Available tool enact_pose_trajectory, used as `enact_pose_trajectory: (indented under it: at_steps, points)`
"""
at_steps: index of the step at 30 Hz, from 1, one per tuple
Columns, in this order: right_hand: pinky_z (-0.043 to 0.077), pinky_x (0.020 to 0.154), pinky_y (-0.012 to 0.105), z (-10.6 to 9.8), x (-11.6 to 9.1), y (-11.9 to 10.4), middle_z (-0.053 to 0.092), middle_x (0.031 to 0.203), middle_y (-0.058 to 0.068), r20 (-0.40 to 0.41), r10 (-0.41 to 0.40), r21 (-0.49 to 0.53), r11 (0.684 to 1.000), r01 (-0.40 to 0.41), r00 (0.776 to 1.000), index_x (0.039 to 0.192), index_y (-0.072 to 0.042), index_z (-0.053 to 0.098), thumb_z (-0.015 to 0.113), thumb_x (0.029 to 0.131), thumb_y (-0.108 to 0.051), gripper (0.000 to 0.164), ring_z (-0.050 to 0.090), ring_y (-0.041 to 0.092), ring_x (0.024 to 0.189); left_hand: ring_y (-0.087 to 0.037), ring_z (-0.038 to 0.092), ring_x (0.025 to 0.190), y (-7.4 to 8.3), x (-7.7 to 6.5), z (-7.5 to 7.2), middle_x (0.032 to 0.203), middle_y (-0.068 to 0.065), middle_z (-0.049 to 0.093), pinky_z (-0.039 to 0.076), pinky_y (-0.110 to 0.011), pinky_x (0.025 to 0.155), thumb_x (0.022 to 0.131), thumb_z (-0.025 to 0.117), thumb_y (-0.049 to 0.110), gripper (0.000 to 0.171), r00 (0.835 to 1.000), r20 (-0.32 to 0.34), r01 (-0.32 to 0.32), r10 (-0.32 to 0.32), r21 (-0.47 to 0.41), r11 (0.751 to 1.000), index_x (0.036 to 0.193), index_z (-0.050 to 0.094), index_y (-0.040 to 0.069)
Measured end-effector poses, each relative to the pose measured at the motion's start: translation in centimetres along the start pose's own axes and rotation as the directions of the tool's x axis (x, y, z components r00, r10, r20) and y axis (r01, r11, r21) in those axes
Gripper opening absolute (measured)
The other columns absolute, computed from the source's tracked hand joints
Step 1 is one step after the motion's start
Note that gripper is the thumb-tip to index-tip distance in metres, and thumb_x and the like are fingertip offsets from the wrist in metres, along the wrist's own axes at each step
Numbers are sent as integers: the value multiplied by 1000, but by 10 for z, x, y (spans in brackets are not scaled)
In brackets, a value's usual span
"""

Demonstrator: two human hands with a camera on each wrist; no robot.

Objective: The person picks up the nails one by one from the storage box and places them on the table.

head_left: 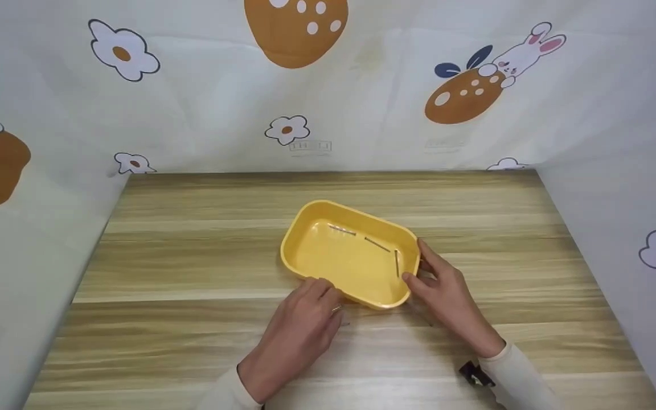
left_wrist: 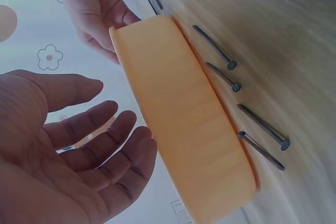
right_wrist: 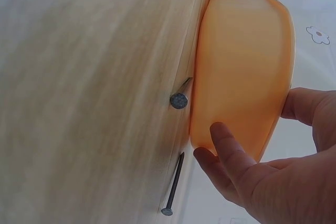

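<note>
A yellow plastic tray (head_left: 328,253) with rounded corners sits on the table, and three thin nails (head_left: 376,244) lie inside it. My right hand (head_left: 447,293) holds the tray's right end, thumb over the rim and fingers against the outer wall. At the front rim is my left hand (head_left: 299,333); in the left wrist view its fingers (left_wrist: 123,179) are loosely bent, with the tips right at the rim and the thumb apart. Several dark nails (left_wrist: 214,47) lie on the table along the tray's base. The right wrist view shows a nail (right_wrist: 173,184) below my right fingers.
The wood-grain table (head_left: 180,256) is bounded at the back and sides by a pale sheet (head_left: 203,85) printed with flowers and rabbits. A small black clip-like object (head_left: 476,374) is at the right sleeve (head_left: 516,376).
</note>
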State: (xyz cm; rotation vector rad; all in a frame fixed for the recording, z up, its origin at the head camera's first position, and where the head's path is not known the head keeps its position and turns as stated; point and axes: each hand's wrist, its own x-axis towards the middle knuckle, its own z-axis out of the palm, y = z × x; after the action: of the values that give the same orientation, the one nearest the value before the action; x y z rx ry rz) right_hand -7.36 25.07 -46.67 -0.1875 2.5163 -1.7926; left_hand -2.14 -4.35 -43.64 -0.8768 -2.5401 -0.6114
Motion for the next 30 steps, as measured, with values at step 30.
enact_pose_trajectory:
  at_steps: [30]
  points:
    - [59, 100, 29, 0, -1, -1, 50, 163, 28, -5, 14, 21, 1000, -14, 1000, 168, 6, 31, 77, 101, -1, 82, 63, 39, 138, -23, 65, 98, -8, 36, 12, 107, -4, 70, 55, -35, 76, 99, 83, 17, 15, 999, 44, 28, -30, 53, 998, 109, 77, 8]
